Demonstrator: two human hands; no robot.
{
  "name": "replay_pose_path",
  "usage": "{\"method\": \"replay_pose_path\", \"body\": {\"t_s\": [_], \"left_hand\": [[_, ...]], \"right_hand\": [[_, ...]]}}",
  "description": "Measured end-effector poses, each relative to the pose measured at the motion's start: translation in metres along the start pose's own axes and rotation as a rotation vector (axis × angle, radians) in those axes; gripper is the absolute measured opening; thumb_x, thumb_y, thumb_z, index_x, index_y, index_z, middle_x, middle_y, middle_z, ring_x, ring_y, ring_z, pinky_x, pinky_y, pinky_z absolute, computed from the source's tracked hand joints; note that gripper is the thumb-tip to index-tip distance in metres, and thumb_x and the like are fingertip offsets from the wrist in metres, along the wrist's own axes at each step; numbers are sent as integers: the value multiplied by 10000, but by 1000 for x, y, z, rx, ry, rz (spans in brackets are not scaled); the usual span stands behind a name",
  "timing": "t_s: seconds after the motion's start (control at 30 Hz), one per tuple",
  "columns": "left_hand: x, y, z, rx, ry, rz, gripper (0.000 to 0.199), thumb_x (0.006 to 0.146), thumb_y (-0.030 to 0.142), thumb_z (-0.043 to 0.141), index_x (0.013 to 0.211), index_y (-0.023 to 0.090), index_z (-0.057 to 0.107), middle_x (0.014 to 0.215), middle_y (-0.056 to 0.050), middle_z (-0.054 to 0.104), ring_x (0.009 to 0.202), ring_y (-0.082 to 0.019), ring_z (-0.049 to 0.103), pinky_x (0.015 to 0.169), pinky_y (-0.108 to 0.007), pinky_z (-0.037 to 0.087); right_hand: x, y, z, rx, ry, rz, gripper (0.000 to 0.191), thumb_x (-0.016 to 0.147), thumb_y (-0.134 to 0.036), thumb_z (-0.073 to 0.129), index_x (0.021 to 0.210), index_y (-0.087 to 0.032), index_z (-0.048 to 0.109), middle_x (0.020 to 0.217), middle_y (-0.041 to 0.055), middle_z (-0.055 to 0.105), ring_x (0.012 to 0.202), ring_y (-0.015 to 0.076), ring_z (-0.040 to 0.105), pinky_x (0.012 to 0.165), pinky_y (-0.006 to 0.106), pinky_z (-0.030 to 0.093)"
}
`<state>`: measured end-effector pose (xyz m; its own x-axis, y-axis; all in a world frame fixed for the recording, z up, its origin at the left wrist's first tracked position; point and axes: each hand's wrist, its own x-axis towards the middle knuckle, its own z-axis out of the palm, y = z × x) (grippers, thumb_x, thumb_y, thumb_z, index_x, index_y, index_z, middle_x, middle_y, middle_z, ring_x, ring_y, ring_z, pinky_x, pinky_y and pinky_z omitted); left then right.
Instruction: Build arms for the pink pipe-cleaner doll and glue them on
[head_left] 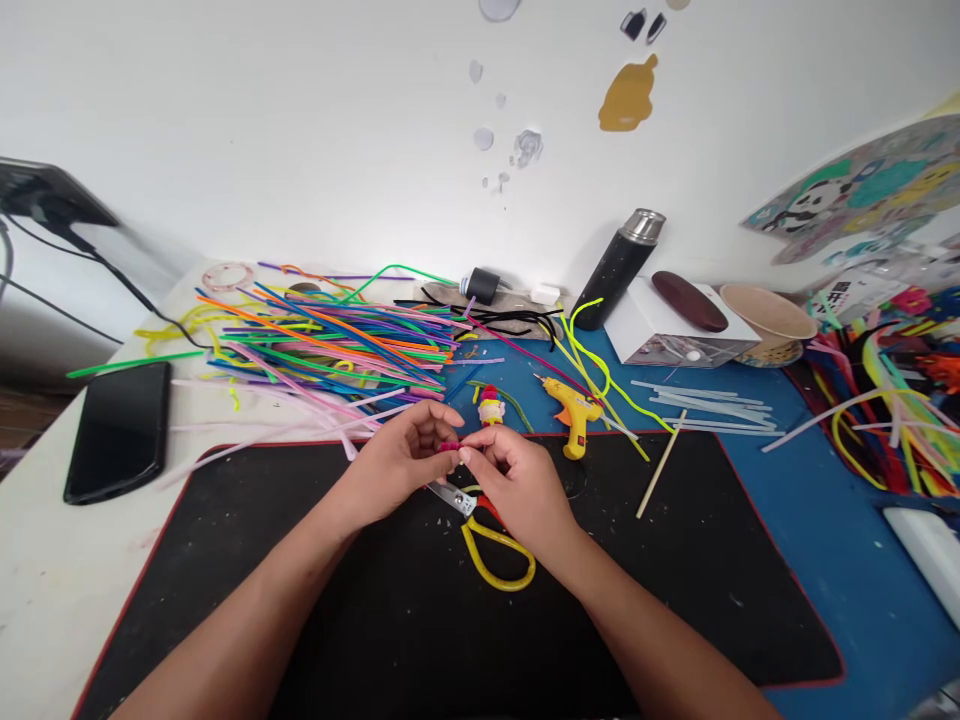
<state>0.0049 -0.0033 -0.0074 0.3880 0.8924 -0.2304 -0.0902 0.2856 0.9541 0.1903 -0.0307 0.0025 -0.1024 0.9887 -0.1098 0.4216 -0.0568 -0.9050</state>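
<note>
Between the fingertips of both hands is a small piece of magenta pipe cleaner, mostly covered by the fingers. My left hand pinches it from the left, and my right hand pinches it from the right. Under the hands, scissors with yellow and red handles lie on the black mat, their blades partly hidden. Just beyond the fingers sits a small pipe cleaner figure in cream with a red and blue top. A yellow hot glue gun rests to its right.
Many coloured pipe cleaners are heaped at the back left, near a black phone. Glue sticks, a wooden stick, a black flask, a white box and a bowl stand or lie to the right.
</note>
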Motion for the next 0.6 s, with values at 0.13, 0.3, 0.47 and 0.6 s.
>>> {"method": "replay_pose_path", "body": {"t_s": [0.13, 0.3, 0.47, 0.6], "left_hand": [[1, 1, 0, -33, -3, -6, 373, 790, 303, 850, 1062, 184, 624, 845, 3, 658, 729, -143, 632, 632, -255, 542], [2, 0, -3, -100, -24, -6, 365, 766, 284, 892, 1031, 180, 663, 886, -9, 696, 757, -143, 679, 694, -263, 573], [3, -1, -5, -142, -16, -7, 350, 780, 281, 899, 1034, 178, 683, 874, -7, 715, 727, -131, 699, 711, -259, 591], [2, 0, -3, -172, -6, 26, 325, 787, 283, 901, 1012, 174, 693, 872, -5, 712, 721, -120, 683, 695, -249, 603]], "right_hand": [[1, -1, 0, -3, -7, -5, 172, 945, -331, 628, 923, -199, 737, 611, -38, 593, 552, 131, 510, 557, 265, 365], [3, 1, 1, 31, 16, -7, 187, 943, -352, 625, 917, -200, 731, 632, -29, 611, 561, 136, 511, 566, 268, 383], [4, 3, 0, 77, 25, -4, 186, 940, -362, 641, 946, -199, 731, 663, -24, 626, 581, 142, 527, 575, 270, 399], [2, 4, -1, 115, 18, -7, 208, 951, -389, 647, 984, -200, 727, 683, -23, 625, 602, 149, 546, 582, 269, 412]]}}
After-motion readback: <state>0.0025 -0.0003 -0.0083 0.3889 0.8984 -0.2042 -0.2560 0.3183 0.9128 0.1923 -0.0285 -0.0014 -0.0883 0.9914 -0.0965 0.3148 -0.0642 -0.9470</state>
